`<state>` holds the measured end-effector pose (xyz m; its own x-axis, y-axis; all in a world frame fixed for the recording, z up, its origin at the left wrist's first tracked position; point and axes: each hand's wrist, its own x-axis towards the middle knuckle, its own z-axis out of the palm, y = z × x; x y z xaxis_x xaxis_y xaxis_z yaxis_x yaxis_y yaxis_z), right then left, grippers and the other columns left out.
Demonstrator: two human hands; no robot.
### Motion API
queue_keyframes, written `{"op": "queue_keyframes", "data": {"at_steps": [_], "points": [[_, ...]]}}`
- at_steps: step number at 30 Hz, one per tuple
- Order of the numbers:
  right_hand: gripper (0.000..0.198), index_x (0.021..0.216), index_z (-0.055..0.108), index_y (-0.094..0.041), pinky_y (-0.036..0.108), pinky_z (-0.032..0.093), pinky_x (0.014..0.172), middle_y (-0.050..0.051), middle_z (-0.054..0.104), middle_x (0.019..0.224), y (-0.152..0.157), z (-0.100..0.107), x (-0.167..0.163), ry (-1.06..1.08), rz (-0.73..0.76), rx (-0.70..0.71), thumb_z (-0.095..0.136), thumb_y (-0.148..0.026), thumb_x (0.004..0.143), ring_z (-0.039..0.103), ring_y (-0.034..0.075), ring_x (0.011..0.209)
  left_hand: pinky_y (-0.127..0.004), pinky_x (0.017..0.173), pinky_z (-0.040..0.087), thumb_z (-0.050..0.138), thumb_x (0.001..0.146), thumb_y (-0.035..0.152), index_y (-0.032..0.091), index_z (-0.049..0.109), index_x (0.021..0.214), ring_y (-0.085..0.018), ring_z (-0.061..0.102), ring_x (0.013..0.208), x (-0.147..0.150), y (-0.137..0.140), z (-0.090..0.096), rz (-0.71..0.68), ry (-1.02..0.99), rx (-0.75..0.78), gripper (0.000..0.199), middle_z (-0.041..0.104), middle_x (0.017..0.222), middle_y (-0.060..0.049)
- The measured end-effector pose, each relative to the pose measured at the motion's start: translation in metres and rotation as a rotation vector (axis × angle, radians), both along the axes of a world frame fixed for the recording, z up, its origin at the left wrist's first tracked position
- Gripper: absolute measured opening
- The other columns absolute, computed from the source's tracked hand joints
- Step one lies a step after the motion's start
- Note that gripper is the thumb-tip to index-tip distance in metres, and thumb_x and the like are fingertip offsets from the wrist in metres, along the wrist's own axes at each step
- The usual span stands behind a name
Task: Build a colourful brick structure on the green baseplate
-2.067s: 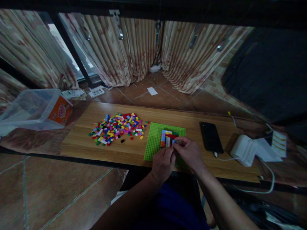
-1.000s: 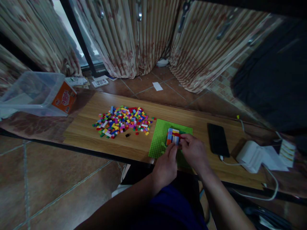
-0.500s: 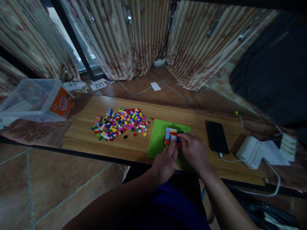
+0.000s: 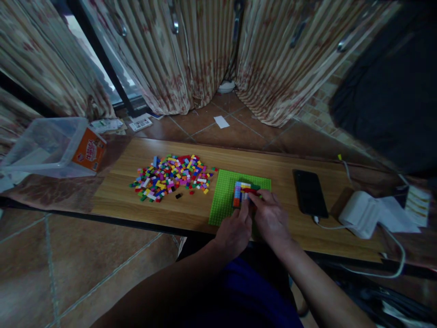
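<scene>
A green studded baseplate (image 4: pixel 221 198) lies on the wooden board. On it stands a small build of toy bricks (image 4: pixel 237 193) in blue, orange, red, white and green. My left hand (image 4: pixel 234 232) reaches onto the build's near side, fingers close together and pressed on the bricks. From the right, my right hand (image 4: pixel 270 217) has its thumb and bent fingers closed at the build's right part, beside the left fingertips. Both hands cover the near right of the build and plate, so any single brick between the right fingers is hidden.
Left of the plate spreads a heap of loose coloured bricks (image 4: pixel 174 175). A clear plastic bin (image 4: pixel 51 146) with an orange label stands farther left. To the right lie a black phone (image 4: pixel 310 193) on a white cable and a white box-like object (image 4: pixel 360 214). Curtains (image 4: pixel 205 54) hang behind.
My right hand has shifted slightly left, its fingertips now closer to the left fingers over the build. My left hand stays nearly where it was. The camera view has tilted a little.
</scene>
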<state>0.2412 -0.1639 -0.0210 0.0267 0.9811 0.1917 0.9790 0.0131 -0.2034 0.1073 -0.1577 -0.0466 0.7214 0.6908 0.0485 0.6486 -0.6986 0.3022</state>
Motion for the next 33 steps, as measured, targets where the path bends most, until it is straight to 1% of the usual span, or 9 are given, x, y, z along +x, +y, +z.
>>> {"op": "queue_keyframes", "data": {"at_steps": [5, 9, 12, 16, 21, 25, 28, 30, 33], "points": [[0.036, 0.117, 0.066, -0.018, 0.041, 0.050, 0.090, 0.015, 0.061, 0.116, -0.002, -0.003, -0.003, -0.014, 0.013, -0.009, 0.042, -0.013, 0.089, 0.054, 0.028, 0.108, -0.035, 0.075, 0.059, 0.038, 0.090, 0.008, 0.010, 0.050, 0.133, -0.025, 0.062, 0.103, -0.002, 0.000, -0.003, 0.007, -0.051, 0.022, 0.045, 0.045, 0.145, -0.018], [0.043, 0.120, 0.063, -0.020, 0.039, 0.050, 0.094, 0.012, 0.060, 0.119, -0.003, -0.011, 0.006, 0.139, -0.031, 0.089, 0.039, -0.010, 0.086, 0.056, 0.025, 0.111, -0.037, 0.076, 0.060, 0.041, 0.090, 0.008, 0.015, 0.048, 0.137, -0.026, 0.062, 0.106, -0.006, -0.001, -0.009, 0.044, -0.127, 0.083, 0.048, 0.046, 0.146, -0.017], [0.044, 0.121, 0.062, -0.016, 0.041, 0.049, 0.095, 0.013, 0.062, 0.114, -0.010, -0.017, 0.019, 0.309, -0.134, 0.186, 0.036, -0.012, 0.086, 0.059, 0.024, 0.108, -0.039, 0.085, 0.058, 0.043, 0.088, 0.008, 0.012, 0.041, 0.142, -0.028, 0.060, 0.113, -0.011, -0.002, -0.011, 0.027, -0.155, 0.121, 0.054, 0.043, 0.148, -0.019], [0.039, 0.113, 0.065, -0.017, 0.043, 0.051, 0.091, 0.011, 0.066, 0.106, -0.021, -0.025, 0.037, 0.451, -0.239, 0.226, 0.036, -0.017, 0.087, 0.063, 0.023, 0.098, -0.038, 0.099, 0.053, 0.039, 0.088, 0.006, 0.012, 0.036, 0.145, -0.028, 0.046, 0.134, -0.020, -0.001, -0.011, 0.033, -0.264, 0.104, 0.058, 0.039, 0.151, -0.019], [0.035, 0.108, 0.067, -0.017, 0.044, 0.050, 0.092, 0.012, 0.067, 0.108, -0.023, -0.033, 0.048, 0.495, -0.279, 0.218, 0.038, -0.022, 0.088, 0.062, 0.024, 0.099, -0.036, 0.106, 0.049, 0.036, 0.091, 0.008, 0.013, 0.039, 0.143, -0.022, 0.044, 0.136, -0.043, -0.002, -0.015, 0.080, -0.350, 0.063, 0.052, 0.046, 0.146, -0.017], [0.034, 0.111, 0.065, -0.016, 0.044, 0.049, 0.093, 0.013, 0.065, 0.110, -0.016, -0.034, 0.043, 0.561, -0.229, 0.216, 0.043, -0.034, 0.092, 0.062, 0.024, 0.101, -0.038, 0.107, 0.048, 0.039, 0.093, 0.011, 0.017, 0.043, 0.139, -0.020, 0.049, 0.133, -0.069, -0.009, -0.022, 0.166, -0.422, 0.065, 0.046, 0.052, 0.141, -0.014], [0.047, 0.126, 0.056, -0.017, 0.046, 0.046, 0.098, 0.014, 0.060, 0.122, -0.013, -0.035, 0.032, 0.590, -0.124, 0.192, 0.050, -0.046, 0.090, 0.057, 0.027, 0.114, -0.040, 0.105, 0.050, 0.041, 0.093, 0.011, 0.019, 0.045, 0.137, -0.021, 0.052, 0.129, -0.086, -0.012, -0.025, 0.227, -0.468, 0.063, 0.045, 0.055, 0.137, -0.013], [0.066, 0.139, 0.044, -0.019, 0.050, 0.042, 0.102, 0.015, 0.054, 0.133, -0.013, -0.037, 0.025, 0.565, -0.056, 0.164, 0.059, -0.052, 0.083, 0.050, 0.030, 0.124, -0.041, 0.105, 0.050, 0.043, 0.092, 0.011, 0.020, 0.047, 0.136, -0.021, 0.054, 0.127, -0.094, -0.012, -0.023, 0.277, -0.470, 0.040, 0.044, 0.057, 0.135, -0.012], [0.088, 0.147, 0.031, -0.020, 0.055, 0.039, 0.103, 0.016, 0.049, 0.138, -0.012, -0.043, 0.020, 0.488, -0.030, 0.122, 0.068, -0.054, 0.074, 0.047, 0.034, 0.127, -0.043, 0.105, 0.050, 0.044, 0.092, 0.011, 0.020, 0.048, 0.134, -0.022, 0.055, 0.126, -0.103, -0.009, -0.020, 0.366, -0.462, 0.011, 0.043, 0.057, 0.134, -0.012]]}}
